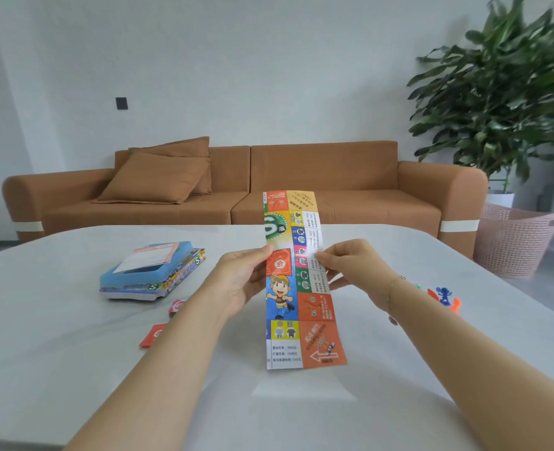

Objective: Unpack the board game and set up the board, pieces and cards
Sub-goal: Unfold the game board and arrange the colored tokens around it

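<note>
A folded paper game board (298, 281) is held upright above the white table (57, 353), a long narrow strip of coloured squares with a cartoon figure printed near its middle. Its left edge is gripped by the left hand (239, 281), thumb in front and fingers curled behind. Its right edge is pinched at mid-height by the right hand (350, 268) — the fingertips (321, 256) are pressed together on a layer of the paper. A thin bracelet (394, 288) is worn on the right wrist.

To the left on the table the game box (153, 271) is set down, with a blue tray stacked on top of it and a sheet of paper lying in the tray. Nearer the left forearm two red card packs (153, 335) are seen, one partly hidden by the arm. To the right, just beyond the right wrist, small plastic playing pieces (444, 297) are scattered — blue and orange ones can be made out, though they are blurred.

Behind the table a brown sofa (301, 177) with two cushions is placed against the wall, with a leafy potted plant (503, 92) and a pink woven basket (516, 242) at its right.
</note>
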Motion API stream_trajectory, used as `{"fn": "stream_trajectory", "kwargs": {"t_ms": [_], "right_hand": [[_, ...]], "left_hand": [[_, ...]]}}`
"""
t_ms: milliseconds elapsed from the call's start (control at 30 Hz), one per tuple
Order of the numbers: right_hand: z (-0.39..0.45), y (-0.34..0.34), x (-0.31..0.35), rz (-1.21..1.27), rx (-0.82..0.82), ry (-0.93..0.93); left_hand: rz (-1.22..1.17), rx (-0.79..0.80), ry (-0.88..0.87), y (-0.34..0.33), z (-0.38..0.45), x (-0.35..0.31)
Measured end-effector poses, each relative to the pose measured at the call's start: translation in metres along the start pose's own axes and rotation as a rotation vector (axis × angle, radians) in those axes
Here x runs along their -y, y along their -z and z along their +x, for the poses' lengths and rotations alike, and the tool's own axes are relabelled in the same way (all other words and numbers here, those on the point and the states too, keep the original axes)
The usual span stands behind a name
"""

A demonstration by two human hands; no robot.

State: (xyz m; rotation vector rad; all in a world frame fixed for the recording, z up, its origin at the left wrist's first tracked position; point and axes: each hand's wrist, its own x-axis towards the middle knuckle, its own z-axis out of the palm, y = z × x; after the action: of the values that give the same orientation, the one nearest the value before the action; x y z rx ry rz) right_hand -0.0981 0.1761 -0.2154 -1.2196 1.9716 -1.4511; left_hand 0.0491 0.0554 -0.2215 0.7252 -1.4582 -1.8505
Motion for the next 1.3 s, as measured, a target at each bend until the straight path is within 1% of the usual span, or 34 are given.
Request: {"fn": "stream_trajectory", "kwargs": {"t_ms": [67,200,267,333,433,533,633,767,867,933,1000,1100,1167,1234,1300], "right_hand": [[-0.001,0.001,0.000,-0.110,-0.038,0.032],[-0.005,-0.002,0.001,-0.675,-0.112,0.155],[-0.005,-0.004,0.001,-0.771,-0.116,0.168],[-0.006,-0.004,0.003,-0.758,-0.114,0.159],[-0.009,-0.004,0.005,-0.703,-0.099,0.177],[-0.014,-0.007,0.007,-0.695,-0.071,0.206],[-0.017,-0.010,0.009,-0.739,-0.062,0.226],[-0.018,-0.011,0.009,-0.886,-0.060,0.271],[-0.014,-0.012,0.006,-0.973,-0.092,0.306],[-0.012,-0.014,0.004,-0.982,-0.116,0.331],[-0.011,-0.016,0.002,-0.925,-0.127,0.343],[-0.011,-0.018,0.001,-0.761,-0.130,0.302],[-0.009,-0.018,0.000,-0.656,-0.134,0.277],[-0.008,-0.019,0.000,-0.588,-0.162,0.290],[-0.007,-0.020,0.000,-0.541,-0.206,0.308]], "left_hand": [[-0.013,-0.012,-0.024,-0.001,0.000,0.000],[-0.046,0.035,-0.035,-0.004,-0.001,0.004],[-0.120,0.081,-0.009,-0.007,-0.004,0.003],[-0.104,0.130,0.015,-0.010,-0.006,0.004],[0.062,0.209,0.009,-0.014,-0.016,0.007],[0.103,0.293,-0.003,-0.014,-0.023,0.010],[0.099,0.300,0.018,-0.015,-0.023,0.010],[0.093,0.315,0.052,-0.017,-0.022,0.010],[0.075,0.310,0.082,-0.018,-0.021,0.012],[0.060,0.318,0.103,-0.018,-0.021,0.012],[0.028,0.320,0.123,-0.017,-0.019,0.012],[-0.006,0.314,0.142,-0.019,-0.020,0.012],[-0.026,0.289,0.170,-0.018,-0.023,0.011],[-0.059,0.273,0.189,-0.017,-0.021,0.011],[-0.098,0.217,0.188,-0.015,-0.015,0.013]]}}
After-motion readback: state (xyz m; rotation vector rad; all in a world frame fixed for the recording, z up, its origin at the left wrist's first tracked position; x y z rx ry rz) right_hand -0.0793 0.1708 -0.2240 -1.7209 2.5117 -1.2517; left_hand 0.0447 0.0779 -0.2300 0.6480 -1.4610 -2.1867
